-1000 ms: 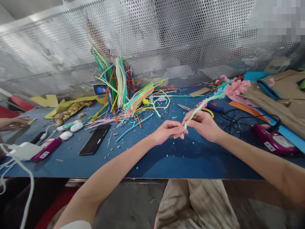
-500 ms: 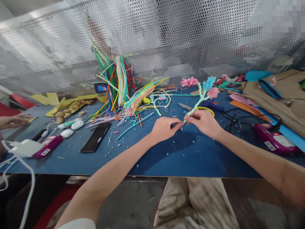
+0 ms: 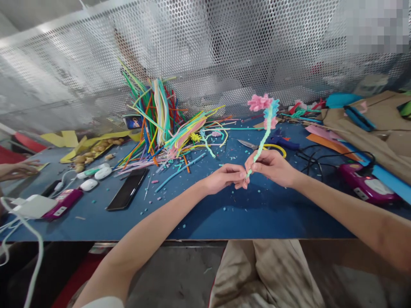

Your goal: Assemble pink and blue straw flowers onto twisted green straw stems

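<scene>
A pipe-cleaner flower (image 3: 264, 136) with a pale green twisted stem and pink and blue blooms stands tilted upright between my hands. My left hand (image 3: 226, 176) pinches the bottom tip of the stem between thumb and fingers. Slightly higher, my right hand (image 3: 269, 167) has its fingers closed round the lower stem. Scissors (image 3: 247, 144) with yellow handles lie behind my right hand, which partly hides them. A smaller pipe-cleaner flower (image 3: 208, 145) with a green stem rests on the blue table (image 3: 205, 222) beyond my left hand.
A bundle of pipe cleaners (image 3: 160, 115) stands at the back. A black phone (image 3: 127, 189) and white chargers lie left. Right are a purple power strip (image 3: 369, 184), black cables and brown paper (image 3: 382, 119). Another person's hand (image 3: 19, 169) is at far left. Small clippings dot the table.
The flower has turned in my hands, so its blooms now line up closer together behind the stem. Both hands have come closer together, with the left slightly lower.
</scene>
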`<control>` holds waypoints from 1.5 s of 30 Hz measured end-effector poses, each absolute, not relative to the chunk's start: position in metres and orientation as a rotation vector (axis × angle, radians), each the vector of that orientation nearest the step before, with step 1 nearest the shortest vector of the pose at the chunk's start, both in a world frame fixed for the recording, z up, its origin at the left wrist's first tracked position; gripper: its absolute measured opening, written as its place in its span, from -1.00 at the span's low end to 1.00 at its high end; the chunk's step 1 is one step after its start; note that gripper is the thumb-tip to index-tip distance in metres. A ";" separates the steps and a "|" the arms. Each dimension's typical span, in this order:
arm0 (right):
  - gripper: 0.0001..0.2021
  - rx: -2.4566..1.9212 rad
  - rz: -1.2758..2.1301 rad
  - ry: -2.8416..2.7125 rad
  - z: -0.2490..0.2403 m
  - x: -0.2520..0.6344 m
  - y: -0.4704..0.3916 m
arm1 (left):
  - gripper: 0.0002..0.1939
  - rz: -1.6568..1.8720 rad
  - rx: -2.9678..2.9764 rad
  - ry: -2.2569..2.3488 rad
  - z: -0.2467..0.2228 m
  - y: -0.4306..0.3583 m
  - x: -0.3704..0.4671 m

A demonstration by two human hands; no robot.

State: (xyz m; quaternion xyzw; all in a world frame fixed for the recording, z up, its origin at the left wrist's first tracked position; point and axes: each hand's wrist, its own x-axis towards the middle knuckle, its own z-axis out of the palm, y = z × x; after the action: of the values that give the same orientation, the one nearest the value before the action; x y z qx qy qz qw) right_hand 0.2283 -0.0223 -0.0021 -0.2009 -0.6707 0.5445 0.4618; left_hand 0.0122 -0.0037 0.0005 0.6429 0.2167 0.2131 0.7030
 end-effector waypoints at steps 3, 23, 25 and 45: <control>-0.90 -0.358 1.422 -1.583 -0.002 0.224 -0.025 | -0.61 0.478 1.389 0.476 0.002 -0.008 0.014; -0.76 -1.109 0.910 -1.538 -0.015 0.219 -0.010 | -0.73 0.829 3.309 1.268 0.008 -0.004 0.018; -0.77 -1.138 0.873 -1.583 -0.014 0.220 -0.011 | -0.72 0.862 3.298 1.275 0.006 -0.004 0.019; -0.78 -0.911 0.977 -1.643 -0.001 0.223 -0.020 | -0.65 0.773 2.171 0.744 0.016 0.005 0.005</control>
State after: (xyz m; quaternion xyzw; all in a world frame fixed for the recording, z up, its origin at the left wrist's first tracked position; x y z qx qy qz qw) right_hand 0.2226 -0.0200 -0.0010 -0.3751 -0.6763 0.4023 0.4900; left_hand 0.0050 0.0048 0.0163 0.8390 0.2875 0.2988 0.3524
